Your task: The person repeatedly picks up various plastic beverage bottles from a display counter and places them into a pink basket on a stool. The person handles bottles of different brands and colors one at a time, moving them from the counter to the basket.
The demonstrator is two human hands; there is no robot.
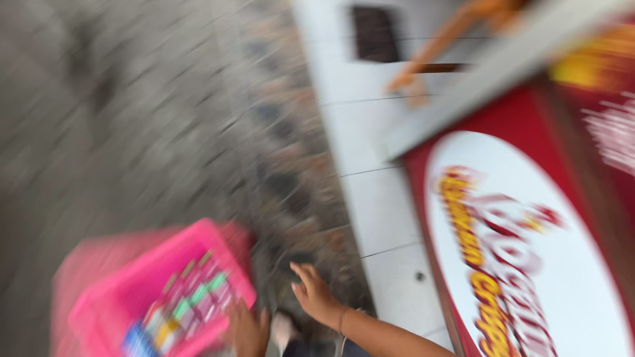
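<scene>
The view is heavily blurred by motion. A pink plastic basket [142,284] sits low at the left, filled with several small colourful packets [188,307]. My left hand [248,330] rests at the basket's near right corner and seems to grip its rim. My right hand [314,294] hangs free just to the right of it, fingers spread, with nothing in it and a thin bracelet on the wrist.
Grey pebbled ground [132,119] fills the left half. A white tiled step [370,185] runs down the middle. A red cabinet with a white oval sign [529,244] stands at the right. An orange-handled thing [436,49] lies at the top.
</scene>
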